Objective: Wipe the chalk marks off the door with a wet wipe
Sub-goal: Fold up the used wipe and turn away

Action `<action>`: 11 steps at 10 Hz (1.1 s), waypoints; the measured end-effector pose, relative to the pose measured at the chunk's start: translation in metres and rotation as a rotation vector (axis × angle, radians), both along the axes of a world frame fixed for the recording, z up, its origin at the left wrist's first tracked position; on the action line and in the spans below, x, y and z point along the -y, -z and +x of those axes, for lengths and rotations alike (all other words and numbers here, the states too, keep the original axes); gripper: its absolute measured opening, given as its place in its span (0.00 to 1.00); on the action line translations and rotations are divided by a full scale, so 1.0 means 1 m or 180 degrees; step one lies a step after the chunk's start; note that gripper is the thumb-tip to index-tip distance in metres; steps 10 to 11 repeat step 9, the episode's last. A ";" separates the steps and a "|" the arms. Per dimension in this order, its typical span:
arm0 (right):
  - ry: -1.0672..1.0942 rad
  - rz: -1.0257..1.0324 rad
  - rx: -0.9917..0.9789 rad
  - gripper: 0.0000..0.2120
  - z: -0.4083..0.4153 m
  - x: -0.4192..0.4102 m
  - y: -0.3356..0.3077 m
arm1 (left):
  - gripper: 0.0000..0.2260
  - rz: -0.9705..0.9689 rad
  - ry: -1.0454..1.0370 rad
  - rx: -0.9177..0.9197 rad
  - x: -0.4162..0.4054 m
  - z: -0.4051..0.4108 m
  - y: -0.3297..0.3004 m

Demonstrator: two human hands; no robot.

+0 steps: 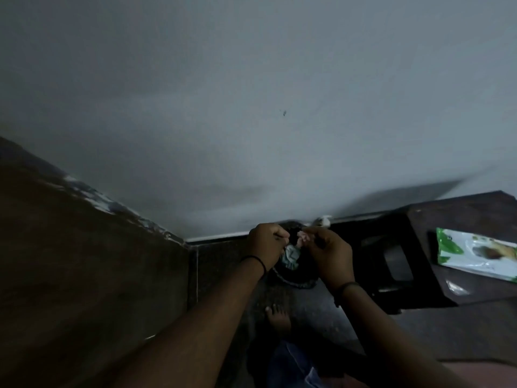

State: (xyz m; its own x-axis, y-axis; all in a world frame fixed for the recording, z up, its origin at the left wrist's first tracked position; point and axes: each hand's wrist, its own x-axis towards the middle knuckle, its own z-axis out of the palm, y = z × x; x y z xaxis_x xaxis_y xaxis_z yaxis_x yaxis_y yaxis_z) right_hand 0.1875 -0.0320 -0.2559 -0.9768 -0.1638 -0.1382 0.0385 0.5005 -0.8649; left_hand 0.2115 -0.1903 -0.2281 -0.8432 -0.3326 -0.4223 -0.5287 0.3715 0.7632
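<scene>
Nearest the camera, a bare foot (pixel 277 317) on dark floor (pixel 321 312). Just beyond, both hands raised over a dark round bin (pixel 293 278): left hand (pixel 265 242) with fingers curled, pinching what looks like the bin's liner edge; right hand (pixel 327 253) likewise pinching something small and pale, too blurred to name. Crumpled pale wipe (pixel 291 256) inside the bin, between the hands. Off right, wet wipe pack (pixel 475 253) flat on a dark stool (pixel 447 275). Left, brown door (pixel 70 261). Farthest, grey wall (pixel 251 107).
</scene>
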 end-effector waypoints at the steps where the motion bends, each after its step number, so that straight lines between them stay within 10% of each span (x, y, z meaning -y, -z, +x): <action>1: 0.0064 0.0057 0.0385 0.12 -0.021 -0.006 0.048 | 0.05 -0.0140 0.0180 0.0261 -0.010 -0.018 0.041; 4: 0.0208 0.0705 0.0624 0.05 -0.033 -0.022 0.111 | 0.05 -0.0657 0.0468 0.0772 -0.008 -0.020 0.104; 11: -0.0545 0.0940 -0.0779 0.10 -0.038 0.022 0.004 | 0.25 -0.2084 0.1009 -0.0023 0.028 -0.017 0.008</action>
